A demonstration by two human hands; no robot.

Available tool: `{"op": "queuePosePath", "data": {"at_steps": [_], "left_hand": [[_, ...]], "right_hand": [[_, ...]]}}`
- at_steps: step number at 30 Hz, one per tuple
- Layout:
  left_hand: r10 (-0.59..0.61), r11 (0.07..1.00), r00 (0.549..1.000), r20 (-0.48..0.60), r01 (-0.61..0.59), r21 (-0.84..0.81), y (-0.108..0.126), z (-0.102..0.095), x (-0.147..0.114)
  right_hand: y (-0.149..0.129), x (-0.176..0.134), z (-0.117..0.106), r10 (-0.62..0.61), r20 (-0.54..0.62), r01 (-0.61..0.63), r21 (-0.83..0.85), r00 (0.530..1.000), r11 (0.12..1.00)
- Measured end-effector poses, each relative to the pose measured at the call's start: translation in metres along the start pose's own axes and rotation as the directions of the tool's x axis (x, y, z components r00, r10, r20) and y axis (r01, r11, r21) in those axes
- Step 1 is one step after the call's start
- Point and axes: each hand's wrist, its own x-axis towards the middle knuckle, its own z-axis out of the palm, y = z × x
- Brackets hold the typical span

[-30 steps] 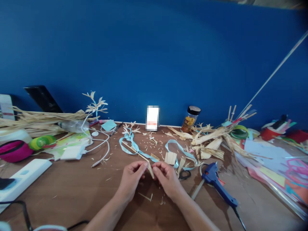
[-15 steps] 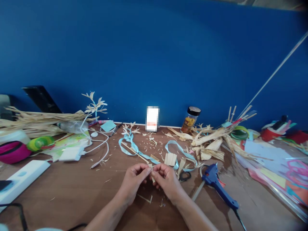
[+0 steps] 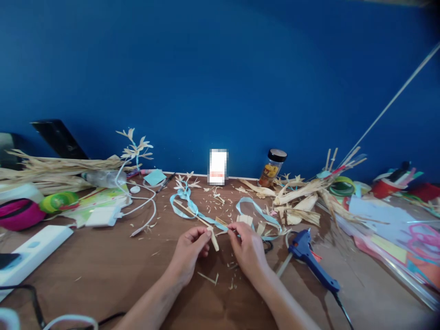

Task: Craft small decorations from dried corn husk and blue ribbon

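Note:
Between the thumb and fingers of my left hand (image 3: 192, 250) is a short pale strip of dried husk (image 3: 214, 240), its lower end hanging free above the table. My right hand (image 3: 248, 245) sits a little to the right, apart from the strip. Its thumb and forefinger are pinched together over a light blue ribbon (image 3: 205, 220); whether they hold anything is unclear. A small husk flower (image 3: 186, 181) is at the ribbon's far end. Behind my right fingers lies a wide husk piece (image 3: 245, 219), partly hidden.
A blue glue gun (image 3: 311, 261) lies right of my right hand. Dried husks (image 3: 297, 201) and a black-lidded jar (image 3: 271, 168) are at the back right. On the left are a white power strip (image 3: 41, 254), a charger (image 3: 103, 216) with cable, and another husk flower (image 3: 135, 149).
My hands have moved apart from their shared hold on the husk strip. The right hand let it go and shifted right and away from me; the strip stays in my left hand.

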Motion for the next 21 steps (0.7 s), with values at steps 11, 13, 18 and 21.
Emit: {"op": "queuePosePath", "data": {"at_steps": [11, 13, 18, 21], "left_hand": [[0.02, 0.999, 1.0, -0.011, -0.02, -0.035, 0.003, -0.002, 0.0], [0.014, 0.999, 1.0, -0.012, -0.015, -0.05, 0.003, -0.001, 0.0], [0.07, 0.996, 0.997, 0.04, -0.072, 0.054, -0.002, 0.002, -0.001], [0.15, 0.973, 0.983, 0.101, -0.165, 0.161, -0.005, 0.001, -0.001]], "right_hand": [[0.006, 0.0, -0.003, -0.052, 0.124, 0.093, -0.349, 0.991, 0.932], [0.002, 0.001, -0.004, -0.051, 0.068, 0.064, -0.197, 0.996, 0.978], [-0.013, 0.0, 0.001, 0.088, 0.11, -0.121, 0.351, 0.99, 0.928], [-0.017, -0.001, 0.004, 0.145, 0.215, -0.239, 0.525, 0.966, 0.817]]}}
